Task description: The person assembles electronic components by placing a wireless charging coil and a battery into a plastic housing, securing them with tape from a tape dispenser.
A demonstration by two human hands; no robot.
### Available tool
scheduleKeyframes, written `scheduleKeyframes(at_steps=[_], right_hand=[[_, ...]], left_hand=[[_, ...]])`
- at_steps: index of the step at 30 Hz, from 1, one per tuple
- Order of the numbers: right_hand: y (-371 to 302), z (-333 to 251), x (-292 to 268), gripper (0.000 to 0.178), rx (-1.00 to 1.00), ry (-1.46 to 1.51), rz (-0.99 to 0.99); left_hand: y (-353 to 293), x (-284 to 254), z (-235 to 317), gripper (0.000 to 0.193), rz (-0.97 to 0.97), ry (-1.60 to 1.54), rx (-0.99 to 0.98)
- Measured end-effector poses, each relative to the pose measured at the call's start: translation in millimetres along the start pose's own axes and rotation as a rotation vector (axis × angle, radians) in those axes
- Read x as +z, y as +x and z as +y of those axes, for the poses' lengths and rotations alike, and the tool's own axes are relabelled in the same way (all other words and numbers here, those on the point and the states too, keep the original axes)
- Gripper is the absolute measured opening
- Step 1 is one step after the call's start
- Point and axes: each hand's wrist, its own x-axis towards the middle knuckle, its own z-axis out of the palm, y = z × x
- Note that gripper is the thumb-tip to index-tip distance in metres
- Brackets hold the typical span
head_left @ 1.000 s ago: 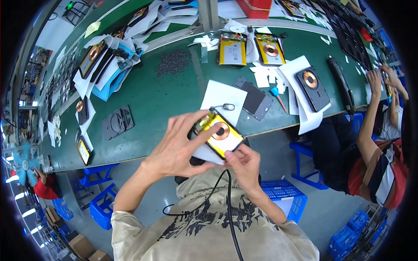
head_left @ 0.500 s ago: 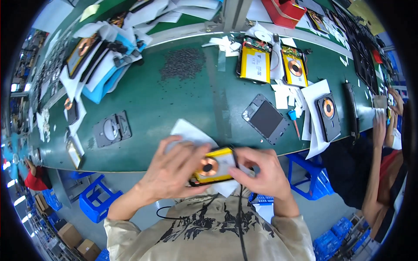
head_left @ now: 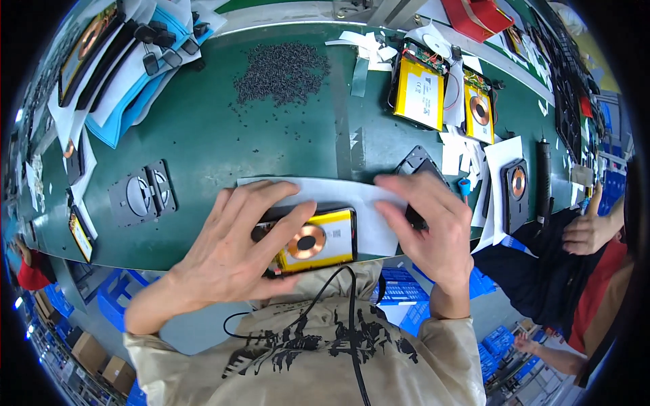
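Note:
My left hand grips the left end of an opened device unit, with its thumb and fingers on the two long edges. The unit has a dark frame, a yellow-edged battery and a round copper coil facing up. Beneath it lies a white paper sheet at the table's front edge. My right hand is over the sheet's right side, thumb and forefinger apart; whether they touch the paper is hard to tell. A grey panel with a dark window is partly hidden behind that hand.
Small black screws are heaped on the green table. A grey cover lies left. Two opened units stand back right, near a blue-capped tool and another coil unit. A co-worker's hand is at far right.
The coil unit has come down from between both hands to the paper sheet, with my left hand still on it. My right hand has let go and moved up and right.

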Motion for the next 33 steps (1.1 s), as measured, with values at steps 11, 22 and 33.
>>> scheduleKeyframes(at_steps=[11, 22, 33], right_hand=[[-27, 1, -31, 0.054, 0.293, -0.39, -0.106], [-19, 6, -29, 0.054, 0.176, -0.406, 0.16], [-31, -10, 21, 0.07, 0.521, 1.456, -0.112]], left_hand=[[18, 1, -17, 0.06, -0.021, 0.036, 0.193], [8, -1, -30, 0.041, 0.095, -0.18, 0.233], [16, -18, -46, 0.045, -0.166, -0.815, -0.172]])
